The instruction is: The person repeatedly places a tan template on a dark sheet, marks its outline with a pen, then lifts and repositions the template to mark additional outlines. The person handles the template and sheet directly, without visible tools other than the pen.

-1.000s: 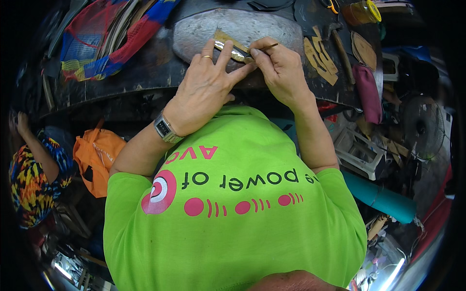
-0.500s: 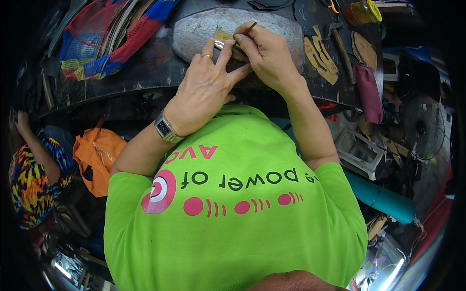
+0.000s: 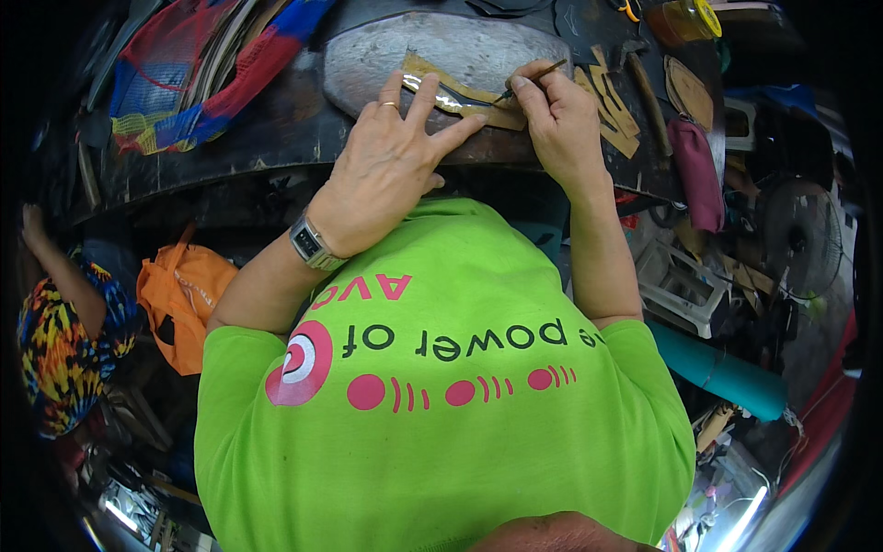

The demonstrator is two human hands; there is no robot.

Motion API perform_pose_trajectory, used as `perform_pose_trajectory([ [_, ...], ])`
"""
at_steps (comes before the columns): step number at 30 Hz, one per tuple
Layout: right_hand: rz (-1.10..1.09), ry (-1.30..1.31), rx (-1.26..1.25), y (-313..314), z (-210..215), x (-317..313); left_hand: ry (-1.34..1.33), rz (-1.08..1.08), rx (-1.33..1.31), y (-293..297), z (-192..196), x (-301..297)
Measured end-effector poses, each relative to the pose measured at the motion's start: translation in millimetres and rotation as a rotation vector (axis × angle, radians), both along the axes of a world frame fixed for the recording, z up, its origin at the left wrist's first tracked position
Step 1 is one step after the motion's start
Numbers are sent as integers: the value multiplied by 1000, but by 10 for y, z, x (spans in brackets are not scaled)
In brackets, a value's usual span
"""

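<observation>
My left hand point(image 3: 382, 170) lies with its fingers spread, the fingertips pressing on a curved tan pattern piece point(image 3: 425, 68) and a dark glossy strip point(image 3: 447, 98) along it. Both rest on a grey, worn slab point(image 3: 368, 57) on the dark workbench. In my closed right hand point(image 3: 566, 129) is a thin, dark pen-like tool point(image 3: 548, 70). Its tip meets the right part of the pattern piece, near the strip. Whether it is a pen or a fine brush cannot be made out.
Right of the slab lie tan cut pieces point(image 3: 610, 106), a hammer point(image 3: 649, 103), a maroon pouch point(image 3: 696, 175) and a yellow-lidded jar point(image 3: 685, 23). A mesh bag point(image 3: 175, 69) sits at left. Another person point(image 3: 69, 340) and an orange bag point(image 3: 184, 299) are below it.
My right hand has moved right with the tool, from beside my left fingertips to the piece's right end, uncovering more of piece and strip. My left hand has hardly moved.
</observation>
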State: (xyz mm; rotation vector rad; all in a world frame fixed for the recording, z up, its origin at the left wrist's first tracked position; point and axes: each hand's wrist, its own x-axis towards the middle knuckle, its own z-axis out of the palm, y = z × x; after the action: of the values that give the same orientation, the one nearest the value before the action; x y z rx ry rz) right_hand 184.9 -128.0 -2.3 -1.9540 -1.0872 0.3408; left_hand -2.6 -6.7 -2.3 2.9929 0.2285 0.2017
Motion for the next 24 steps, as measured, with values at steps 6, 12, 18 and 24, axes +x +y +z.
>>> perform_pose_trajectory([
  [6,26,-3,149,54,-71,23,46,16,-77,20,-20,-6],
  [12,175,-339,-136,-136,51,82,69,25,-111,-5,14,-10],
  [18,209,-231,-180,-179,-26,150,-91,34,-384,112,89,1],
  [24,38,407,131,-138,-90,745,-382,125,-405,501,194,100],
])
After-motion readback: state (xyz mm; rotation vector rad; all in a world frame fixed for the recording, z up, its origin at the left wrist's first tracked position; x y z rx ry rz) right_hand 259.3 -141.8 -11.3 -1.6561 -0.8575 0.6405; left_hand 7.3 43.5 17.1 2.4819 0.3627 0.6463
